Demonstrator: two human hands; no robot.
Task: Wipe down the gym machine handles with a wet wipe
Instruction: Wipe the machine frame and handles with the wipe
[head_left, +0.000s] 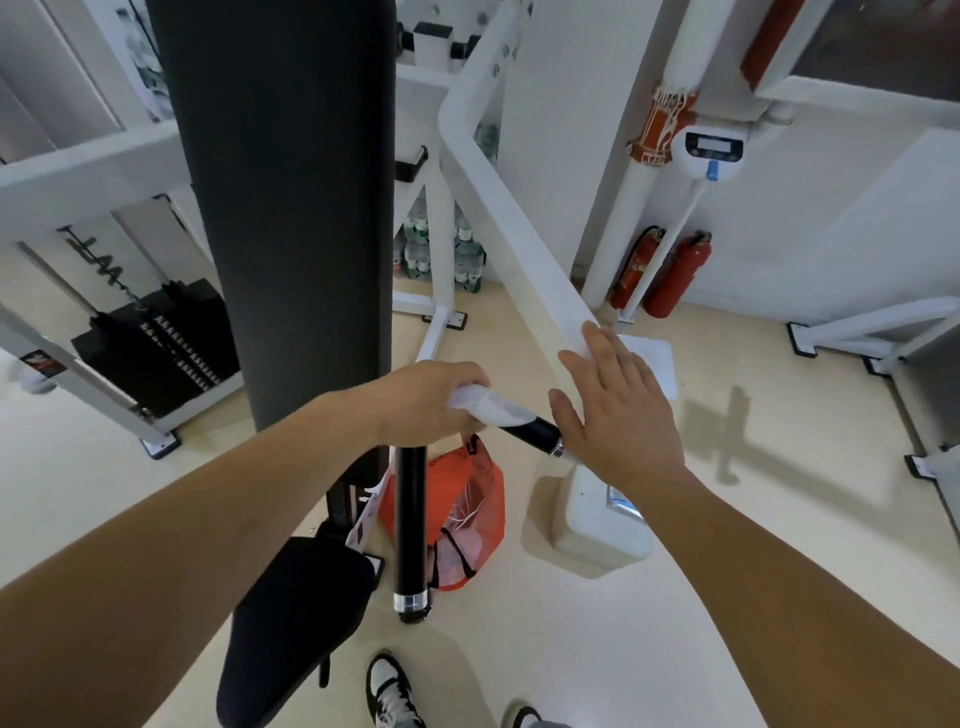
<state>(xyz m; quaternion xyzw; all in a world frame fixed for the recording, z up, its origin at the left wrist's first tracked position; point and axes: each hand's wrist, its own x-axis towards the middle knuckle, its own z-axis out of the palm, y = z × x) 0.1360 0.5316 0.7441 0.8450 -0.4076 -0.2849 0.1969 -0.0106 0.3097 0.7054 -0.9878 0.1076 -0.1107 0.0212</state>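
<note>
Nearest to us, our shoes stand on the pale floor, with the black seat at lower left. Just above hangs one black handle, upright, capped in chrome at its lower end; it looks dry and matte, and we cannot tell if it has been wiped.

Next out, our left hand is closed around a bunched white wet wipe, pressed onto the second handle, which angles down to the right. The wipe covers the upper part of that grip; the lower black stretch and chrome collar are bare.

Our right hand is flat, fingers spread, holding nothing, just beside the handle's lower end and against the white arm of the machine.

Judgement: wiping of the angled handle is in hand. Next move calls for sliding the wipe down to the collar, then shifting to the upright handle.

Behind: orange bag, black back pad.
</note>
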